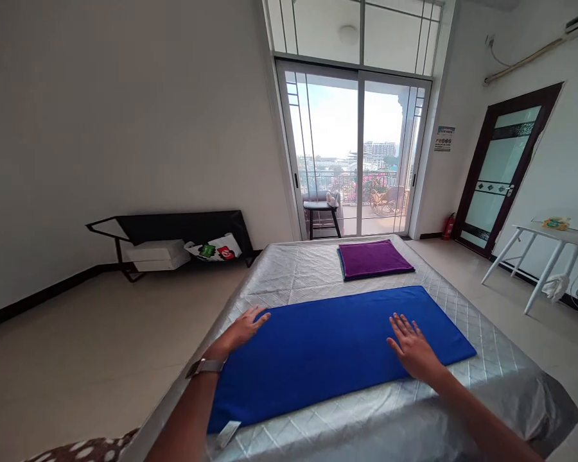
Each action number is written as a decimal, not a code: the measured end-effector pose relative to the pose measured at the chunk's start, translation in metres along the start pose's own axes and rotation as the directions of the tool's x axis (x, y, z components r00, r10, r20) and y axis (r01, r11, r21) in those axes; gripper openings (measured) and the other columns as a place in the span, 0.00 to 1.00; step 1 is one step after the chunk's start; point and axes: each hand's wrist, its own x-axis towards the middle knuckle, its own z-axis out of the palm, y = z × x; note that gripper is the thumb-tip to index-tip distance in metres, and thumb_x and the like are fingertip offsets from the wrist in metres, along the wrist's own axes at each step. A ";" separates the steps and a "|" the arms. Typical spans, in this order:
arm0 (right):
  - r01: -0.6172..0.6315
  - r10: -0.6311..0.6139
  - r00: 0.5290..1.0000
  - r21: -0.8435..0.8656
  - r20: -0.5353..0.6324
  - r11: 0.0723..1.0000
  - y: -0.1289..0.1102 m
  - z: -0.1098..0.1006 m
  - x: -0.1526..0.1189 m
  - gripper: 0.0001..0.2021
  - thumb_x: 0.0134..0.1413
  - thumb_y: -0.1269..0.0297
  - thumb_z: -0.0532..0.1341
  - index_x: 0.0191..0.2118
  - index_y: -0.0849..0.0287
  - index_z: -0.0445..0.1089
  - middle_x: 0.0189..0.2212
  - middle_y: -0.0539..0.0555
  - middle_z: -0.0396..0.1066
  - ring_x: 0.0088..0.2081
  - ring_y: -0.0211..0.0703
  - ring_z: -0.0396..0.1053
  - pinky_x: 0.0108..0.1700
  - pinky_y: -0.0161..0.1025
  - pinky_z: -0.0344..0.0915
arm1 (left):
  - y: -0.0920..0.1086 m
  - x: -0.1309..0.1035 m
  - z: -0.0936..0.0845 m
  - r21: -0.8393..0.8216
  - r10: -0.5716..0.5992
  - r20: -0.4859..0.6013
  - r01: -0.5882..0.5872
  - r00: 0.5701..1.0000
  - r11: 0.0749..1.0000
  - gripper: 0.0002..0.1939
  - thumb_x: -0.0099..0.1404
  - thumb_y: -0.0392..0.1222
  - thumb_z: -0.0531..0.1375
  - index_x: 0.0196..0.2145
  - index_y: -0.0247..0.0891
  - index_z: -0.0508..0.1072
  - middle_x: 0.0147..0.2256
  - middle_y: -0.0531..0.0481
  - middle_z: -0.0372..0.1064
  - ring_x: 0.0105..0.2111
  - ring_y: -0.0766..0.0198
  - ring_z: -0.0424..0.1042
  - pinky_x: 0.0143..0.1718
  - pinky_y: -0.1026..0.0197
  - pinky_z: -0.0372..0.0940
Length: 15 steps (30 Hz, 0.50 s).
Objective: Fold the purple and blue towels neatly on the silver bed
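Note:
A blue cloth (327, 346) lies spread flat as a long rectangle across the bed-like surface, with a small white tag at its near left corner. My left hand (245, 328) rests at the cloth's far left edge, fingers stretched out and holding nothing. On the right part of the cloth, my right hand (411, 346) is laid palm down with its fingers spread. Behind the blue cloth sits a folded stack of cloths (376, 258), purple on top.
A silver quilted cover (279, 273) drapes the surface. Against the left wall stands a black bench (187, 228) with a white box (157, 255) and a bag (214, 248). At right are a white stool (559, 234) and a fire extinguisher (448, 227).

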 end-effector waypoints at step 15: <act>0.102 -0.127 0.984 0.188 0.126 0.977 -0.040 0.012 -0.012 0.35 0.67 0.44 0.43 0.73 0.58 0.44 0.73 0.56 0.39 0.73 0.47 0.34 0.71 0.51 0.31 | 0.007 -0.152 0.055 0.323 -0.012 0.154 -0.039 0.988 0.946 0.29 0.72 0.50 0.45 0.69 0.46 0.54 0.71 0.49 0.41 0.71 0.47 0.40 0.68 0.37 0.43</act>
